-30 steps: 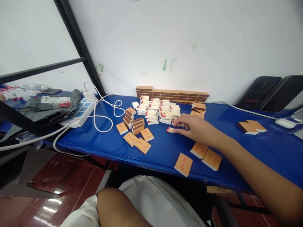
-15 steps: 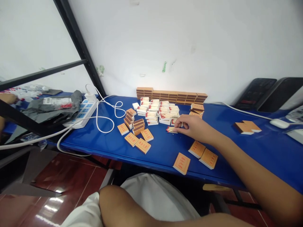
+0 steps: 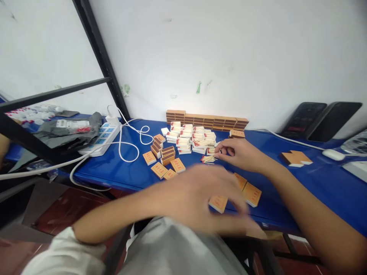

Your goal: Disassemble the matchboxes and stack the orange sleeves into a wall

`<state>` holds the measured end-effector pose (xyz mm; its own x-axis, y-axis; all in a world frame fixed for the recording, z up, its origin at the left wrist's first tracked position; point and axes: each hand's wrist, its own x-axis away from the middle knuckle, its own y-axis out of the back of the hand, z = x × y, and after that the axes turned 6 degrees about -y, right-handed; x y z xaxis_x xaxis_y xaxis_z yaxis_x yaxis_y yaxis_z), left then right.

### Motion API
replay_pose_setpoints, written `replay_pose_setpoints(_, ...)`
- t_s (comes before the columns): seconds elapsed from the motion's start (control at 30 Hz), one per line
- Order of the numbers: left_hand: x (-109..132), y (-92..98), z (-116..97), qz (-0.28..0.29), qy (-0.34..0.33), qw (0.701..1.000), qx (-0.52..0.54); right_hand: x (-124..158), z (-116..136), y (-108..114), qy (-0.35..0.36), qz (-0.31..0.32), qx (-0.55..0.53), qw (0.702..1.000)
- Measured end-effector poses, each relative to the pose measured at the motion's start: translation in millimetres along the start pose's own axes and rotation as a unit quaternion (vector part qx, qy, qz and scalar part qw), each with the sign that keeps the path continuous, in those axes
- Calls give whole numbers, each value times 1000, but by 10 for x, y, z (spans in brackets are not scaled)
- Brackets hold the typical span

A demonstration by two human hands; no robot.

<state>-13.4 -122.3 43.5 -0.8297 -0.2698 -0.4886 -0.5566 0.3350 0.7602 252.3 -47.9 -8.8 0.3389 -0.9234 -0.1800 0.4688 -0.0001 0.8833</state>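
1. Head view: the right hand (image 3: 241, 153) rests on the blue table (image 3: 329, 187). Its fingers curl just beside a small pile of matches (image 3: 208, 159). I cannot tell if it pinches one.
2. The left hand (image 3: 200, 198) is blurry. It looks open and holds nothing, over an orange box (image 3: 217, 202) near the table edge.
3. I think it could bump that box off the table, or the right hand could scatter the matches.
4. I count two boxes (image 3: 296, 157) far right, two phones (image 3: 304, 119) and one power strip (image 3: 103, 133).
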Motion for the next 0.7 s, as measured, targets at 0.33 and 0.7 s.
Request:
replay_pose_setpoints(0.33,-213,-38,1255,154,109,951,-246,-5,57,-75,-14,88,0,996)
replay_pose_setpoints(0.7,-125,-112,1250,136,82,958,-239,-19,37,-84,-8,66,-9,998)
